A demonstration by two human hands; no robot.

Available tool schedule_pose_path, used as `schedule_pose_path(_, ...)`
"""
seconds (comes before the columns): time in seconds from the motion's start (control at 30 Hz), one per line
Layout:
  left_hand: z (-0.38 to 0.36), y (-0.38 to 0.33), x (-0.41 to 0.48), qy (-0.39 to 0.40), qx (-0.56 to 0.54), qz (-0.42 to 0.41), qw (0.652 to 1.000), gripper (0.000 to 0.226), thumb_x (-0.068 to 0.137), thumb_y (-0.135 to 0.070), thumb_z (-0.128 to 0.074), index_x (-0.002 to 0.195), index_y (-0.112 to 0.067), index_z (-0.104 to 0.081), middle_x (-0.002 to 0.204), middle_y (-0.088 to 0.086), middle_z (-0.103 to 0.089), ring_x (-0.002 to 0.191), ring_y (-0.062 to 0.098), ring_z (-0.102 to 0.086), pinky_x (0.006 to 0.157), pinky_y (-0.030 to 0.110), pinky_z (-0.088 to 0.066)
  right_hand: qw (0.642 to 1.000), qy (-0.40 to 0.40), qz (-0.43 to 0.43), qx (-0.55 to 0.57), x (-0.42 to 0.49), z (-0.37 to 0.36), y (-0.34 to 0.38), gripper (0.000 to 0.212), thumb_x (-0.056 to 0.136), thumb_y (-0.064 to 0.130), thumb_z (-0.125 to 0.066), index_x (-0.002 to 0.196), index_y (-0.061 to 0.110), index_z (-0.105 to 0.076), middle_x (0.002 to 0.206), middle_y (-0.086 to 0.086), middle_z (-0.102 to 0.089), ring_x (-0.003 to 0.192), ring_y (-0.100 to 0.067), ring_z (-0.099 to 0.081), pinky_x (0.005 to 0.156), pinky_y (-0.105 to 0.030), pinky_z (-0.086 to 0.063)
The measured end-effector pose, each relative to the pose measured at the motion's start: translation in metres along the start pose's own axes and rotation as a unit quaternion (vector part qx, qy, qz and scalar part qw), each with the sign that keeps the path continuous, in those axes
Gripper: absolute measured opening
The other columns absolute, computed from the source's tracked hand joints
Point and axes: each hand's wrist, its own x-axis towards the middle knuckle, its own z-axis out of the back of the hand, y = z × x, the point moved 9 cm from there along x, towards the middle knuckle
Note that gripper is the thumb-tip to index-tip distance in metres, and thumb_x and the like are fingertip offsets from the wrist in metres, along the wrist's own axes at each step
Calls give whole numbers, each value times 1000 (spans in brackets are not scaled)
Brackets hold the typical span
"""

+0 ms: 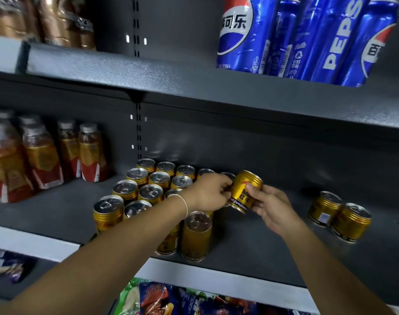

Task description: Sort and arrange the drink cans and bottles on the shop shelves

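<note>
A gold energy-drink can [245, 190] is tilted above the middle shelf [250, 242], held between both hands. My right hand [270, 206] grips its lower right side with thumb and fingers. My left hand [208, 193] pinches its left side; a thin bracelet circles that wrist. Left of the hands, several matching gold cans [146, 187] stand upright in rows, and one taller gold can [195, 235] stands at the shelf front. Two more gold cans [339, 215] stand apart at the right.
Amber bottles with red labels [44, 153] fill the middle shelf's left end. Blue cola cans [307, 35] stand on the upper shelf at right, brown bottles [41, 19] at its left. Snack packets [184, 298] lie on the shelf below. Bare shelf lies between the hands and the two right cans.
</note>
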Motion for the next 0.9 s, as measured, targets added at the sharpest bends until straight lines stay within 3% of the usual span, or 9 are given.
schedule_pose_path(0.13, 17, 8, 9, -43, 31, -4, 999, 39, 93, -6, -52, 131, -12, -60, 128, 5, -62, 119, 19, -57, 96, 21, -43, 999, -17, 28, -20, 2, 1, -5, 35, 79, 12, -76, 110, 1, -65, 103, -12, -76, 95, -22, -73, 69, -24, -59)
schedule_pose_path(0.27, 10, 27, 13, 21, 125, 14, 992, 42, 97, -18, -46, 139, -19, -51, 138, 6, -55, 122, 23, -52, 92, 24, -40, 995, -38, 53, -73, 7, -2, -23, 36, 79, -6, -76, 111, 7, -64, 101, -4, -75, 91, -13, -72, 72, -20, -55)
schedule_pose_path(0.37, -4, 42, 11, 61, 132, 23, 989, 44, 102, -27, -42, 146, -26, -43, 147, 3, -48, 132, 23, -45, 104, 32, -38, 989, -34, 72, -123, 12, -9, -40, 45, 77, -11, -76, 113, 13, -63, 101, 3, -74, 87, -3, -71, 74, -16, -54)
schedule_pose_path(0.47, -12, 46, 8, 78, 171, 4, 982, 48, 103, -30, -39, 151, -27, -33, 159, -1, -31, 145, 19, -27, 116, 30, -22, 981, -25, 100, -167, 16, -14, -49, 49, 76, -9, -79, 107, 26, -64, 93, 14, -76, 87, 2, -70, 73, -12, -52)
schedule_pose_path(0.63, -19, 49, 4, 110, 195, -9, 975, 50, 105, -32, -34, 154, -30, -26, 164, -3, -14, 151, 18, -9, 122, 37, -11, 972, -10, 121, -201, 22, -14, -52, 52, 76, -4, -80, 109, 34, -65, 100, 11, -76, 95, -5, -71, 78, -15, -52)
schedule_pose_path(0.73, -19, 48, 5, 104, 198, -12, 975, 48, 105, -31, -34, 153, -30, -30, 164, -3, -14, 151, 18, -9, 122, 38, -11, 970, -15, 123, -208, 24, -10, -55, 54, 76, -3, -81, 110, 36, -64, 102, 13, -75, 98, -6, -70, 81, -16, -53)
schedule_pose_path(0.9, -18, 46, 10, 87, 179, -11, 980, 43, 103, -36, -41, 146, -32, -43, 161, -3, -24, 149, 17, -17, 119, 32, -13, 969, -23, 121, -213, 25, -4, -62, 54, 76, 3, -83, 112, 36, -61, 108, 4, -73, 102, -11, -70, 94, -32, -54)
